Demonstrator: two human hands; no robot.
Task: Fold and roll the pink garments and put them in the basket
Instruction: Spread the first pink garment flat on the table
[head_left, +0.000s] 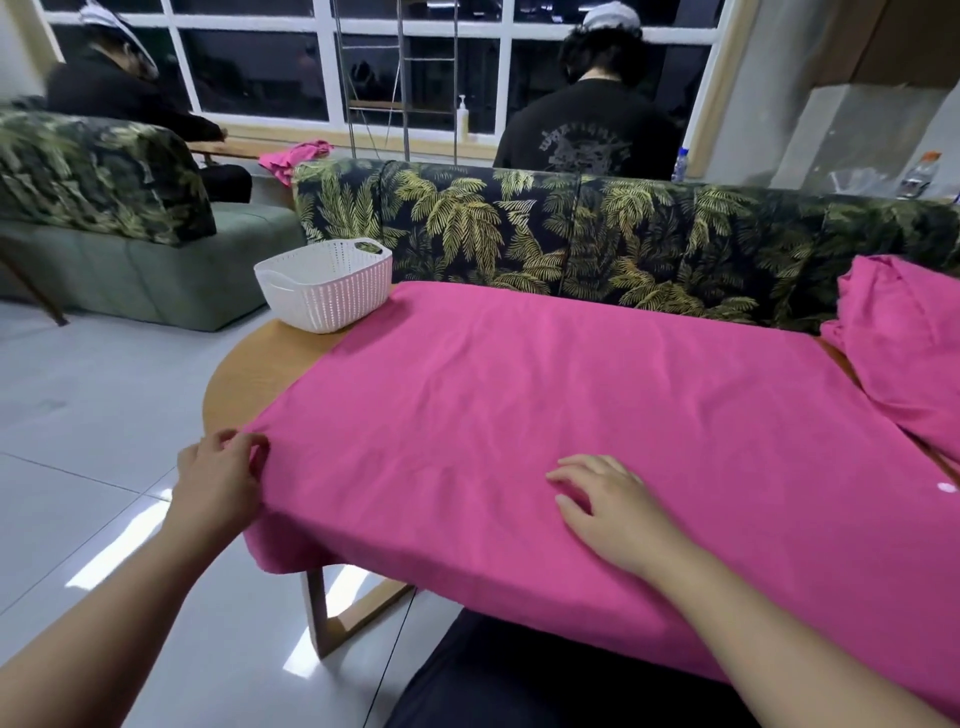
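In the head view, a pink garment (571, 415) is seen spread flat over most of a wooden table (234, 384), its near edge draped over the table's near edge and its left edge lying just short of the bare left end. The left corner of the cloth at the near-left of the table is pinched by the left hand (218, 478), whose fingers are curled onto the fabric. The right hand (608, 504) is laid on the cloth near the near edge, fingers straight and spread, pressing down and gripping nothing. A second pink garment (904, 353) is bunched at the far-right corner of the table, partly over the first one's right end. A white basket (324, 283) stands at the far-left corner, just touching the spread garment's far-left corner; nothing can be seen inside it. A leaf-patterned sofa back (597, 234) runs along the far edge.

The step in hand is judged to be smoothing and readying the first fold; no fold is yet made. The next move would call for the pinched corner to be lifted and carried across the cloth while the rest is pinned flat, so that the layers meet squarely.
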